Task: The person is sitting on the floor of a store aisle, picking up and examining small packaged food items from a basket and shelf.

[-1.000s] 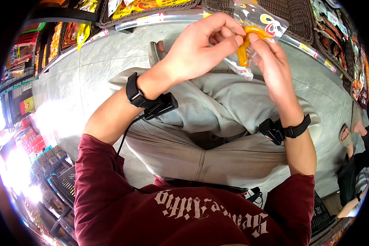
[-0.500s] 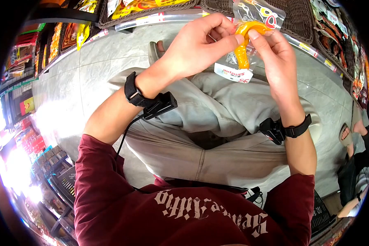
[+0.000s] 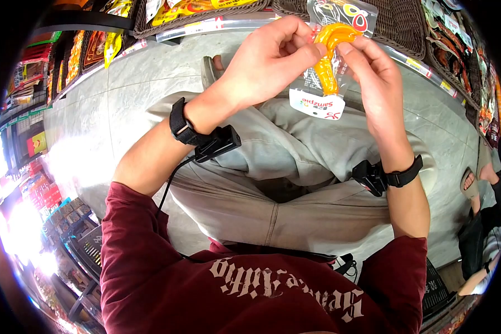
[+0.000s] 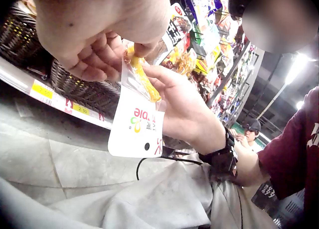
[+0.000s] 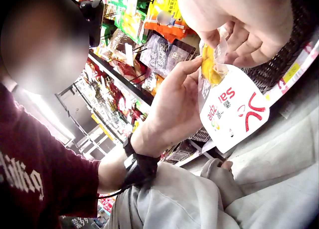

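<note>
A clear plastic package [image 3: 329,75] holding a curved, glossy yellow-orange item is held up between both hands in the head view. Its white end, printed with red letters, hangs toward the lap. The left hand [image 3: 273,64] pinches the package's left edge with thumb and curled fingers. On the other edge, the right hand [image 3: 376,86] grips it between thumb and fingers. In the left wrist view the white end [image 4: 135,125] hangs below the left hand [image 4: 102,27]. The right wrist view shows the same white end [image 5: 234,109] under the right hand [image 5: 239,24].
Wicker baskets [image 3: 398,25] of packaged snacks line a shelf with price tags [image 3: 417,67] beyond the hands. Grey tiled floor [image 3: 133,100] lies around the crouching person's light trousers [image 3: 284,217]. Another person's sandalled foot [image 3: 468,181] is at the right, and black crates stand near both lower sides.
The package has turned and flattened out, so its printed white end now faces the head camera more squarely. It has shifted slightly left; both hands keep hold with small finger movements.
</note>
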The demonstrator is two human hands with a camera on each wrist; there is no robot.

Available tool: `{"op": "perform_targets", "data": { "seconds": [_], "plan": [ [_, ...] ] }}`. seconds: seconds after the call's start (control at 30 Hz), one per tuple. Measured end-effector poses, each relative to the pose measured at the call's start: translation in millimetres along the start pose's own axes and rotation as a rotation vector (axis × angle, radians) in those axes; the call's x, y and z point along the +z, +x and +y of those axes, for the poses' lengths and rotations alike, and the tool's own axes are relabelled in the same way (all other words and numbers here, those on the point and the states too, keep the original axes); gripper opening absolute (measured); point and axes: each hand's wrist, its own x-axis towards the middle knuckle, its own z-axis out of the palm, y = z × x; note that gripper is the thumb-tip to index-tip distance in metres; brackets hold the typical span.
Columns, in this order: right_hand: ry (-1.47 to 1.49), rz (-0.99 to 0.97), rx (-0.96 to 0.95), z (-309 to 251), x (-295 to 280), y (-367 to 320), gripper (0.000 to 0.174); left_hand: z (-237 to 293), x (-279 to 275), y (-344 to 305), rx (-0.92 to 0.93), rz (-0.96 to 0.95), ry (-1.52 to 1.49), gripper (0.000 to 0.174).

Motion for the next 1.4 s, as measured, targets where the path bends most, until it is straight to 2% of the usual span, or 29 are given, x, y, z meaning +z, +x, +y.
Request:
{"op": "perform_targets", "data": {
  "seconds": [0.2,0.5,0.97,1.4],
  "plan": [
    [0.012,0.012,0.023,-1.0,2.0,0.2,0.023,-1.1,-0.2,0.3,0.017,-0.001,-0.028,0.012],
    [-0.100,-0.071,0.010,2.3,-2.9,-0.7,0.019,-0.9,-1.1,-0.6,0.012,-0.050,-0.051,0.011],
    [-0.040,-0.069,-0.023,2.5,-3.4,-0.8,0.015,-3.3,-0.8,-1.0,0.043,-0.062,-0.027,0.011],
    [0.033,-0.040,-0.004,2.7,-0.4,-1.3,0.018,-3.1,-2.4,0.2,0.033,-0.029,-0.044,0.011]
  ]
}}
